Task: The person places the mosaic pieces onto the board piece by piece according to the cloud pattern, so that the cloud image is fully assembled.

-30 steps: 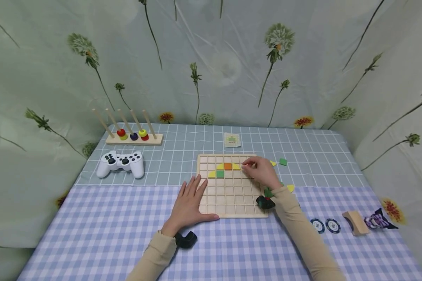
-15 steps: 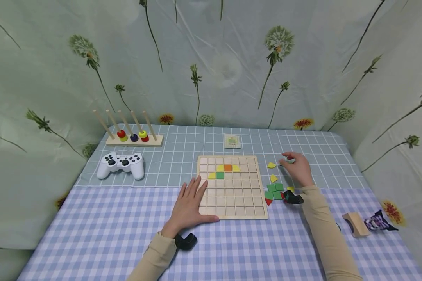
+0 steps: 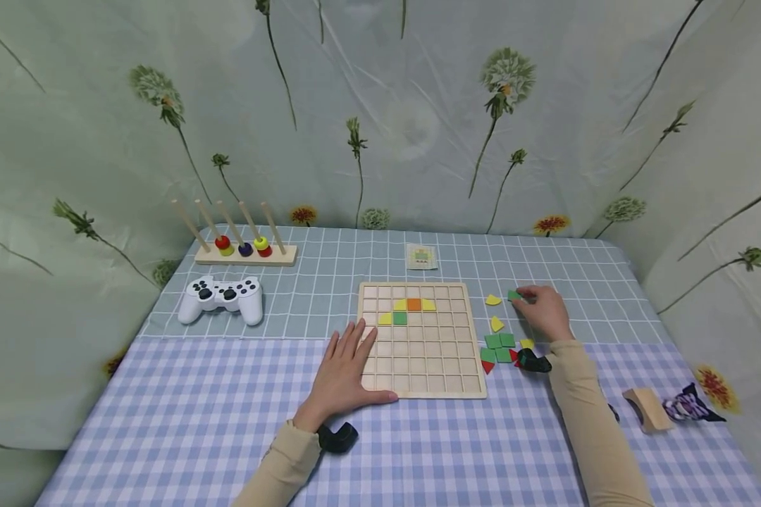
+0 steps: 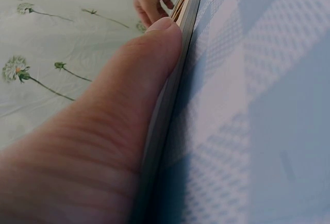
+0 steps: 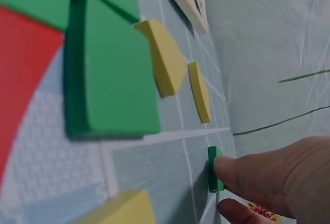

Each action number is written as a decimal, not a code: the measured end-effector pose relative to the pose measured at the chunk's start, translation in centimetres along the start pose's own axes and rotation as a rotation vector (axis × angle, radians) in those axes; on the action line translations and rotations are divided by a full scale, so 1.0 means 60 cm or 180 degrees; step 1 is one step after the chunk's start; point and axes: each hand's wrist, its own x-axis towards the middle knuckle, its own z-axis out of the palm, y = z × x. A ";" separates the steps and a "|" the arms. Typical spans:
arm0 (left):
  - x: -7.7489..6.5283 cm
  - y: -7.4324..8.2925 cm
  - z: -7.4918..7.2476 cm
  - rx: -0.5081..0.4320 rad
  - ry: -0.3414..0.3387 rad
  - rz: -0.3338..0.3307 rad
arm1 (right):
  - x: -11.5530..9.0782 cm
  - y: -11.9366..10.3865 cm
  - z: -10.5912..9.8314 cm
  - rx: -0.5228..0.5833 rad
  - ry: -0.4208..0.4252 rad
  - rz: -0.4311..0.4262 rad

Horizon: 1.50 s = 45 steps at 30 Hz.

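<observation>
My left hand lies with fingers spread over the left edge of a wooden grid board, thumb along its front edge. In the left wrist view the thumb rests against the board's side. Yellow pieces, an orange square and a green square sit in the board's cells. My right hand is at a lone green square tile right of the board. In the right wrist view one fingertip touches this tile, with another finger apart below it.
Right of the board lie loose green tiles, yellow pieces and red pieces. A pattern card lies behind the board. A game controller and a peg stand are at left, a wooden arch block at right.
My right hand has moved right from the board to the lone green tile, exposing the loose pieces. My left hand stays on the board.
</observation>
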 end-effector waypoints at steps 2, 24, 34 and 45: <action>0.001 0.000 0.001 0.0014 -0.0002 0.0008 | -0.002 0.000 -0.001 -0.0046 -0.0005 0.0034; 0.002 0.002 -0.001 0.0024 0.0018 0.0022 | -0.032 -0.046 0.018 0.0195 0.0172 -0.0109; 0.006 0.001 -0.002 0.0068 -0.0043 -0.0040 | -0.039 -0.132 0.063 0.0642 -0.0280 -0.0755; 0.003 0.002 0.000 0.0056 -0.0047 -0.0043 | -0.038 -0.191 0.121 0.0617 -0.0582 -0.0870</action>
